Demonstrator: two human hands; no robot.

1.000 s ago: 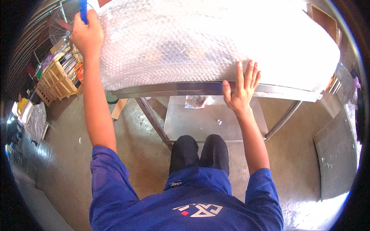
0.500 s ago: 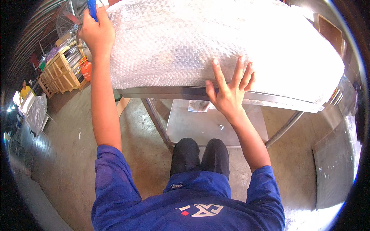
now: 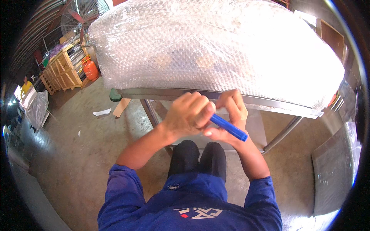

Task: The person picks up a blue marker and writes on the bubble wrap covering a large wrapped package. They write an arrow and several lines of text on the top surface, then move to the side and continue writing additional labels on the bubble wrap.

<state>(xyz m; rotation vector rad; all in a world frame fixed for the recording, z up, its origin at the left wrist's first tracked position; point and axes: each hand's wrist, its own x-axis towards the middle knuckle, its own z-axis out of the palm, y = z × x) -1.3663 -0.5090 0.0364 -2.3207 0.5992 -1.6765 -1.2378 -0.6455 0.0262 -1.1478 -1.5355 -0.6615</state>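
Observation:
My left hand (image 3: pixel 189 115) is closed round a slim blue pen-shaped tool (image 3: pixel 231 128), whose exact kind I cannot make out. The tool's blue end sticks out toward the lower right, in front of my right palm. My right hand (image 3: pixel 236 111) is beside it, its fingers bent and its thumb stretched apart from them. Some of its fingertips are hidden behind my left hand. Both hands are at the front edge of a metal table (image 3: pixel 162 93). On the table lies a large, bulky bundle in clear bubble wrap (image 3: pixel 154 50).
A lower metal shelf (image 3: pixel 254 127) spans the table's legs. On the floor at left lie a cardboard strip (image 3: pixel 121 107) and a white scrap (image 3: pixel 101 112). Farther back are an orange gas cylinder (image 3: pixel 89 69), a wooden crate (image 3: pixel 63 75), a fan (image 3: pixel 83 19) and a person in yellow (image 3: pixel 26 87).
My left hand has come down from the bundle's far left side to the middle, bringing the blue tool. My right hand has left the bubble wrap and drawn back beside it, fingers now bent.

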